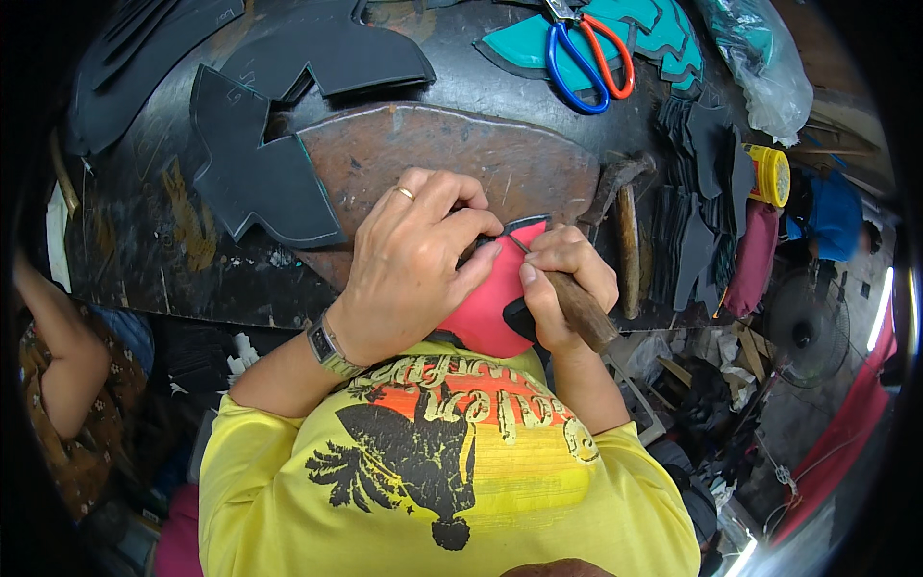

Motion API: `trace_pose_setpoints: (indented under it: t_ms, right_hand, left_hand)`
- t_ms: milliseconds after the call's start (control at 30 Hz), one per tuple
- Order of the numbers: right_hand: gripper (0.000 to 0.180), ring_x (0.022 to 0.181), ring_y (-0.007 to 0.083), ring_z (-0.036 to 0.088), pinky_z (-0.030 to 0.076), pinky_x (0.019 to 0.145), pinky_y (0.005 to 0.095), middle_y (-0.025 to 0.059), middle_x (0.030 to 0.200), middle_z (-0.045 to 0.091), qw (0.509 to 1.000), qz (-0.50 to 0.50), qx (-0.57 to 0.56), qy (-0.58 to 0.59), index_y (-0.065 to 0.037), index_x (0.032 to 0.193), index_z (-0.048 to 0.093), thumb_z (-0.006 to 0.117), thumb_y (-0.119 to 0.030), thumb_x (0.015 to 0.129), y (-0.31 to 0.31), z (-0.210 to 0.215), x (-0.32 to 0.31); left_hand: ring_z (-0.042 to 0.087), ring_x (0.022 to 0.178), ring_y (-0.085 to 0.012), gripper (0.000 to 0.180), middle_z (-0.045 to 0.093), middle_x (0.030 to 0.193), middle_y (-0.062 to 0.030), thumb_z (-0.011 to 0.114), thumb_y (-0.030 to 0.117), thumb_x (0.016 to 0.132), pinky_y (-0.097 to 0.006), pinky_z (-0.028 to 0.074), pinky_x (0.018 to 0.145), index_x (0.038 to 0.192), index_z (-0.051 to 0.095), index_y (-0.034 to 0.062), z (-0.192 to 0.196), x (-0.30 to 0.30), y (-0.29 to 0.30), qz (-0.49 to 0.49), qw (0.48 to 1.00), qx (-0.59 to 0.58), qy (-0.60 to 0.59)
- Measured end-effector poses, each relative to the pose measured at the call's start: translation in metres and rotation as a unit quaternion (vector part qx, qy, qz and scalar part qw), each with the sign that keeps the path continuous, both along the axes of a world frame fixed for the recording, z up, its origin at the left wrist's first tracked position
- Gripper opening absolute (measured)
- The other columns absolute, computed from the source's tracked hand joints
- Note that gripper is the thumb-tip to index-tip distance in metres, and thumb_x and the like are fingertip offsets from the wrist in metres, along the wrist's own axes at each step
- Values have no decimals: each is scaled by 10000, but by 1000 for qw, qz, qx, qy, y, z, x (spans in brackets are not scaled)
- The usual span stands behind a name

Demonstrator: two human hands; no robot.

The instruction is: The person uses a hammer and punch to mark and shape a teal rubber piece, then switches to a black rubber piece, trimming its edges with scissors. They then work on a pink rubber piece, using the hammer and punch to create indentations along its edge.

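Close to my body, at the table's near edge, I hold a curved pink-red piece of material (488, 294) edged in black, perhaps a shoe upper. My left hand (413, 258), wearing a ring and a wristwatch, pinches its black far edge between thumb and fingers. A wooden-handled awl (585, 315) is gripped in my right hand (569, 267). Its thin metal shaft points toward the black edge beside my left fingertips; whether the tip touches is too small to tell. Part of the piece lies hidden behind my left hand.
Beyond my hands lies a worn brown board (452, 144). To its right rests a hammer (628, 240); black cut pieces (255, 168) lie left, with stacked ones (687, 202) at right. Scissors (588, 62) sit on teal pieces (519, 50). Another person's arm (62, 356) shows at left.
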State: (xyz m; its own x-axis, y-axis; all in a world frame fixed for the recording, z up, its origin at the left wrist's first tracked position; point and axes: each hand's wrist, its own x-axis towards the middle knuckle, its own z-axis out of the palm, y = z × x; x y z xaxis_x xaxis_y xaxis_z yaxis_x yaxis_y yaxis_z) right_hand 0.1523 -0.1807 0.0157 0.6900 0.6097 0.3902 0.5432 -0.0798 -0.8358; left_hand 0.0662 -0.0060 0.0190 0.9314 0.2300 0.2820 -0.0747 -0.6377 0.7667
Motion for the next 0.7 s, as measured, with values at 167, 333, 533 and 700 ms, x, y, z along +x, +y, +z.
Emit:
trace_pose_setpoints:
  t_ms: [167, 333, 533, 700]
  right_hand:
    - [141, 634, 256, 644, 521, 608, 333, 149, 740, 630, 999, -12, -13, -34, 10, 839, 617, 682, 60, 725, 2, -3, -3]
    - [133, 638, 252, 633, 524, 635, 328, 153, 747, 633, 1000, -12, 12, 3, 13, 843, 617, 679, 66, 738, -3, -1, -4]
    - [117, 656, 235, 645, 526, 647, 323, 139, 750, 639, 999, -21, 7, 33, 9, 840, 619, 691, 51, 759, -4, -2, -3]
    - [113, 655, 237, 653, 528, 640, 326, 130, 734, 633, 999, -21, 2, 24, 7, 833, 618, 690, 47, 756, -1, 0, -4]
  left_hand:
    - [602, 995, -265, 161, 633, 1012, -41, 802, 87, 731, -390, 505, 834, 873, 731, 63, -2, 1, -1, -3, 1000, 0, -1]
    - [604, 997, -253, 144, 643, 976, -29, 799, 87, 734, -381, 507, 839, 862, 734, 79, 1, -2, -1, -7, 1000, 14, -4]
    - [602, 1000, -247, 130, 645, 952, -24, 791, 96, 743, -379, 507, 846, 856, 729, 85, 1, -1, -1, -12, 1000, 25, -11]
    - [601, 1006, -249, 129, 645, 953, -25, 787, 98, 747, -382, 509, 850, 859, 725, 83, 1, -1, -1, -13, 1000, 27, -9]
